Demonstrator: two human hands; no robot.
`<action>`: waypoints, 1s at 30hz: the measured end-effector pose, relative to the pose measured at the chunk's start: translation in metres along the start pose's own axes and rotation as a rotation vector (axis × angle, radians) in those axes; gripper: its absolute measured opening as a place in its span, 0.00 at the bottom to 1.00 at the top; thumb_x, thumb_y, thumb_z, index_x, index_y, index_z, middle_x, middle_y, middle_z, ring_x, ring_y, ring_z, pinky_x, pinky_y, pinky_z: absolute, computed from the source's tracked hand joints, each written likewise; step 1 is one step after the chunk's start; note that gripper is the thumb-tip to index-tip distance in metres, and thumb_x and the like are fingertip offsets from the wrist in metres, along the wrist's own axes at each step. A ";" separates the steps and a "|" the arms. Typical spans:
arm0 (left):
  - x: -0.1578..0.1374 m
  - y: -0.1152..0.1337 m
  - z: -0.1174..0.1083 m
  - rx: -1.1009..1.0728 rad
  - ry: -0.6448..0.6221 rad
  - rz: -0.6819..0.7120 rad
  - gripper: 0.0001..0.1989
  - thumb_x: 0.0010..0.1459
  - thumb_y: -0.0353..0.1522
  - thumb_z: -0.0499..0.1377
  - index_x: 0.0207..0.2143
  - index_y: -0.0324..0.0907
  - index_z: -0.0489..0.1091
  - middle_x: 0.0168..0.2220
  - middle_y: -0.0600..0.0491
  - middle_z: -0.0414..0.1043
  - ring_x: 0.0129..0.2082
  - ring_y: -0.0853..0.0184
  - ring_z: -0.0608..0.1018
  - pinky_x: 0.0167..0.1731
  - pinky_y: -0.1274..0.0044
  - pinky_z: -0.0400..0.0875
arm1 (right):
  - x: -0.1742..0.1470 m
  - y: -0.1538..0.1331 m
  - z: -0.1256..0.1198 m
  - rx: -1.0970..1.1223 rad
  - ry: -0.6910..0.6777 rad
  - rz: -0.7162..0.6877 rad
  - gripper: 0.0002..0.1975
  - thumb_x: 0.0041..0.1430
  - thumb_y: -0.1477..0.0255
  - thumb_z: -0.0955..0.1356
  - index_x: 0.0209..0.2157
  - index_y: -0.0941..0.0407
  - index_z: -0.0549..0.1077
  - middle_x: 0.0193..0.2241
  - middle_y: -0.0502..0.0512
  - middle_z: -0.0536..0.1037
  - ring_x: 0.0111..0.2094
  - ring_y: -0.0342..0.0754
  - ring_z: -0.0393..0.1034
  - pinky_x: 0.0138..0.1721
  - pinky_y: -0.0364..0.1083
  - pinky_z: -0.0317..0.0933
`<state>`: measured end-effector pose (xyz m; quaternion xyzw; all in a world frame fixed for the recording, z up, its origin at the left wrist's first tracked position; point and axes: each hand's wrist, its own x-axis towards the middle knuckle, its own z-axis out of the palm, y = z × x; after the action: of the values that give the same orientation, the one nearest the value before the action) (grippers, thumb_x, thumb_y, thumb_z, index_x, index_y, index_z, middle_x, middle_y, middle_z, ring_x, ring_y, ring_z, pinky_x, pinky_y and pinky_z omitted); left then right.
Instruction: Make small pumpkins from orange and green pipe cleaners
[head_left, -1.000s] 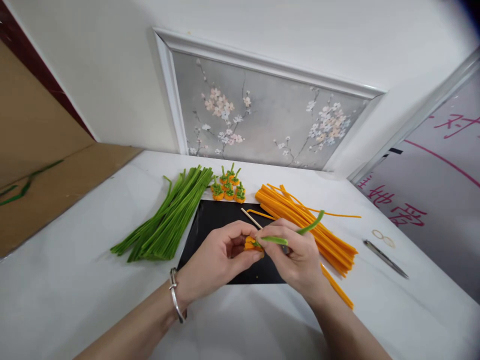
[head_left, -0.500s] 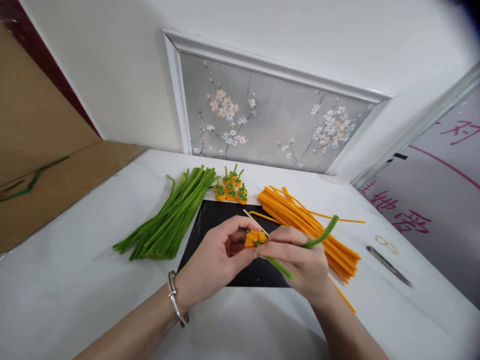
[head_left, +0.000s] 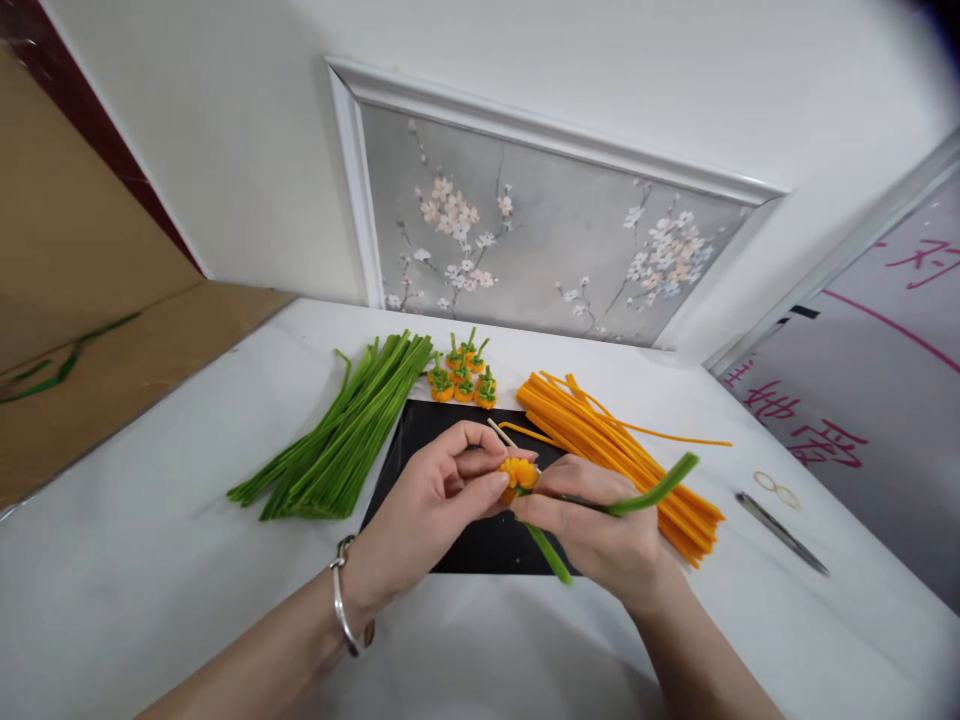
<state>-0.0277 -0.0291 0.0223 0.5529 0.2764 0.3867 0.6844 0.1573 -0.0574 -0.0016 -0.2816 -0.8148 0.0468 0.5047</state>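
Observation:
Above the black mat [head_left: 480,555], my left hand [head_left: 442,490] pinches a small orange pipe-cleaner pumpkin [head_left: 519,473] between thumb and fingers. My right hand [head_left: 611,525] is closed on a green pipe cleaner [head_left: 660,488] at the pumpkin's right side. One green end sticks out to the upper right past the knuckles; another green length hangs below the fingers. How the green piece joins the pumpkin is hidden by my fingertips. A thin pale stick [head_left: 498,430] lies behind the pumpkin, partly covered by my hands.
Green pipe cleaners [head_left: 337,440] lie in a pile at left, orange pipe cleaners [head_left: 622,450] at right. Several finished little pumpkins [head_left: 463,383] stand behind the mat. Tweezers [head_left: 781,533] and two thin rings [head_left: 776,489] lie far right. A wall with a framed floral panel [head_left: 555,220] closes the back.
The pumpkin has shifted slightly right and been turned in my fingers. The green end at my right hand has moved right and down; the hanging green length now points more steeply downward.

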 end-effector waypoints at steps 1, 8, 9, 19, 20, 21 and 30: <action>0.000 -0.001 0.000 -0.052 -0.020 -0.022 0.06 0.59 0.30 0.59 0.38 0.42 0.64 0.43 0.50 0.76 0.41 0.68 0.78 0.41 0.76 0.74 | 0.000 0.000 0.000 0.008 0.015 -0.001 0.14 0.59 0.82 0.67 0.41 0.52 0.77 0.33 0.52 0.76 0.32 0.44 0.71 0.32 0.45 0.69; 0.002 -0.004 0.000 -0.024 -0.003 -0.034 0.05 0.58 0.31 0.60 0.38 0.41 0.72 0.38 0.54 0.75 0.35 0.74 0.77 0.37 0.83 0.74 | 0.006 -0.003 0.003 0.015 0.102 0.062 0.13 0.58 0.82 0.67 0.40 0.53 0.78 0.30 0.54 0.76 0.28 0.43 0.72 0.28 0.42 0.68; 0.002 -0.004 0.001 0.026 0.007 -0.023 0.05 0.59 0.31 0.60 0.37 0.40 0.73 0.38 0.53 0.75 0.35 0.73 0.77 0.37 0.83 0.74 | 0.006 -0.003 0.004 0.013 0.102 0.083 0.12 0.58 0.81 0.66 0.40 0.54 0.78 0.29 0.55 0.76 0.28 0.43 0.72 0.29 0.42 0.69; 0.004 -0.008 0.000 0.235 -0.069 -0.035 0.03 0.53 0.27 0.62 0.31 0.38 0.76 0.29 0.55 0.75 0.30 0.73 0.74 0.33 0.83 0.70 | 0.009 -0.003 0.008 0.060 0.001 0.382 0.07 0.58 0.76 0.68 0.30 0.54 0.79 0.25 0.51 0.79 0.21 0.42 0.67 0.23 0.42 0.64; 0.005 -0.009 -0.001 0.224 -0.042 -0.055 0.02 0.52 0.28 0.62 0.28 0.37 0.75 0.26 0.56 0.73 0.28 0.74 0.73 0.31 0.84 0.70 | 0.009 -0.003 0.009 0.088 0.004 0.434 0.06 0.58 0.75 0.68 0.32 0.54 0.79 0.24 0.50 0.78 0.20 0.41 0.67 0.22 0.41 0.63; 0.006 -0.011 -0.001 0.198 -0.017 -0.077 0.04 0.53 0.29 0.62 0.27 0.36 0.74 0.24 0.57 0.71 0.26 0.75 0.73 0.30 0.84 0.70 | 0.009 -0.003 0.009 0.122 0.013 0.491 0.05 0.58 0.74 0.68 0.34 0.54 0.78 0.24 0.50 0.78 0.19 0.40 0.66 0.21 0.40 0.63; 0.011 -0.016 -0.005 0.172 0.142 -0.001 0.09 0.56 0.35 0.60 0.36 0.39 0.72 0.37 0.51 0.76 0.38 0.66 0.78 0.42 0.74 0.75 | 0.007 0.001 0.007 -0.052 0.000 0.381 0.07 0.56 0.76 0.69 0.37 0.53 0.77 0.33 0.52 0.78 0.34 0.45 0.74 0.37 0.43 0.70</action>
<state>-0.0220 -0.0191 0.0066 0.5806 0.3567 0.3993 0.6133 0.1500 -0.0515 0.0001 -0.4434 -0.7478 0.1205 0.4792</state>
